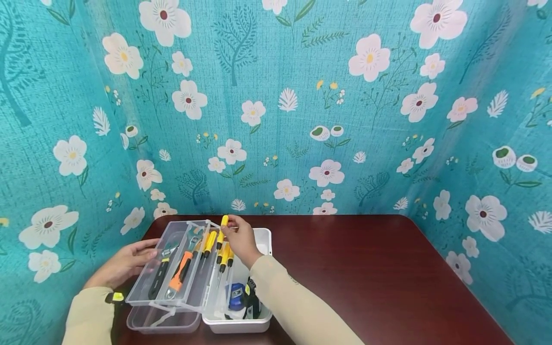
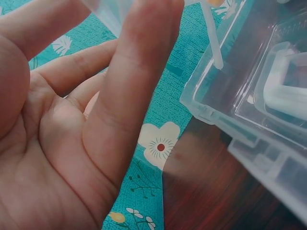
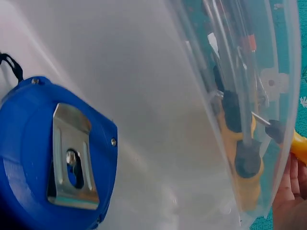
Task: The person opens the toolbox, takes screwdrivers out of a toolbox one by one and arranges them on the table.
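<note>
My right hand (image 1: 242, 240) pinches a yellow-handled screwdriver (image 1: 222, 234) over the far end of the toolbox, handle up and shaft down. Below it, several more yellow-and-black screwdrivers (image 1: 224, 256) lie in the clear compartments. Alongside the clear upper tray (image 1: 142, 292), my left hand (image 1: 125, 263) touches the left edge with its fingers fairly straight. That tray carries a black-handled tool (image 1: 159, 278) with a metal head and an orange-and-black tool (image 1: 182, 270). In the right wrist view, the screwdriver's handle (image 3: 298, 146) is at the fingertips, partly cut off.
The toolbox's white base (image 1: 235, 327) holds a blue tape measure (image 1: 237, 296) and dark items beside it. Under the raised tray sits a clear lid section (image 1: 164, 326). Dark red tabletop (image 1: 345, 278) extends to the right, with a floral curtain (image 1: 276, 143) behind.
</note>
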Demonstrator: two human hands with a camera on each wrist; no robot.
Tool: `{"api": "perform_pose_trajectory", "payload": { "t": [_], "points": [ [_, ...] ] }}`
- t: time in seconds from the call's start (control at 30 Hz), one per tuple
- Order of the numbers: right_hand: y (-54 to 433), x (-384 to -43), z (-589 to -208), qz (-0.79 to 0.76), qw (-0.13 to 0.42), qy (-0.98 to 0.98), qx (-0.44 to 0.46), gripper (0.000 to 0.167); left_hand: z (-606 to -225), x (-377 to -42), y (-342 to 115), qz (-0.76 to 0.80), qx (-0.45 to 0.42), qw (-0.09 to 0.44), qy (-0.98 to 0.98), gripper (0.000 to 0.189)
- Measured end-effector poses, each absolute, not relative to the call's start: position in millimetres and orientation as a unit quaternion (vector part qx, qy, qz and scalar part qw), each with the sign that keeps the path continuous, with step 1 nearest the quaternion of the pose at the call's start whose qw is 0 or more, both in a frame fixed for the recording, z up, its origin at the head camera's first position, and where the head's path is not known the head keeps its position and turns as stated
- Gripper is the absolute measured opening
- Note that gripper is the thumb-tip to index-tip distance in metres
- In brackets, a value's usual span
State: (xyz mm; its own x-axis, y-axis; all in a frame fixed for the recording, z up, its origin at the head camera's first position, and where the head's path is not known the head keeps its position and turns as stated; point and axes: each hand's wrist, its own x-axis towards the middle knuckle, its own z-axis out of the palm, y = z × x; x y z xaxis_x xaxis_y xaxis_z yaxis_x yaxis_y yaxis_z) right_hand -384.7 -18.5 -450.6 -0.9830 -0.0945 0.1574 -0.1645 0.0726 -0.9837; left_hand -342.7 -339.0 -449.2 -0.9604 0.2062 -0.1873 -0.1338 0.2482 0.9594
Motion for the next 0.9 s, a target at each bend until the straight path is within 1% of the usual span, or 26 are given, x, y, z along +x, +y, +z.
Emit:
{"api": "perform_pose_trajectory", "payload": {
  "t": [0.3, 0.63, 0.9],
  "points": [
    [-18, -385, -450, 0.702, 0.036, -0.705, 0.089, 0.041, -450, -342, -338, 0.607, 0.029, 0.136, 0.783, 0.073],
    [-16, -385, -445, 0.707, 0.027, -0.703, 0.066, 0.028, -448, -341, -335, 0.604, 0.01, 0.137, 0.785, 0.074],
    [-10, -381, -437, 0.707, 0.026, -0.703, 0.072, 0.028, -448, -341, -337, 0.611, 0.017, 0.136, 0.78, 0.075]
  ]
}}
